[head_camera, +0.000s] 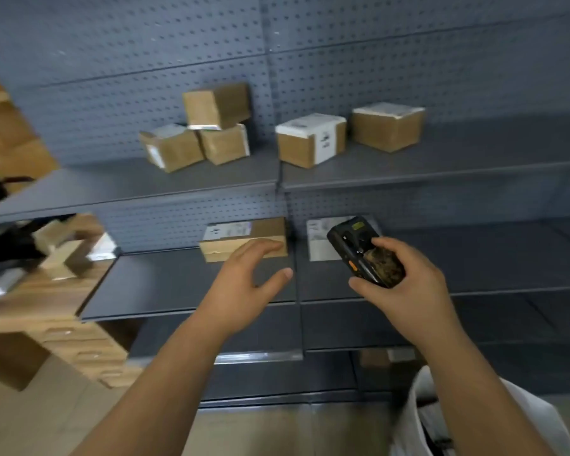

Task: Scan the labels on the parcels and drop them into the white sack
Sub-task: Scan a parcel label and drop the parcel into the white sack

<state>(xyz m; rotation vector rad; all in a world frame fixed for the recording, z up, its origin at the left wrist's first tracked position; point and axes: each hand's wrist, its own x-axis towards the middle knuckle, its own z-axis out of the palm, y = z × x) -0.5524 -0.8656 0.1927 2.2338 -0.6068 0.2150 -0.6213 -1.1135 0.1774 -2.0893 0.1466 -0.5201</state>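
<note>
Resting on the lower grey shelf (191,284), a flat labelled parcel (244,238) sits under the left hand's (244,278) spread, relaxed fingers; the right hand (405,284) grasps a black scanner (364,251); the white sack (418,419) hangs lower right

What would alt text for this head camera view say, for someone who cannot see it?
A person's left hand reaches, fingers spread, toward a flat cardboard parcel on a grey shelf, while the right hand grips a black handheld scanner. Five more parcels sit on the shelf above; a white sack shows at lower right.
</note>
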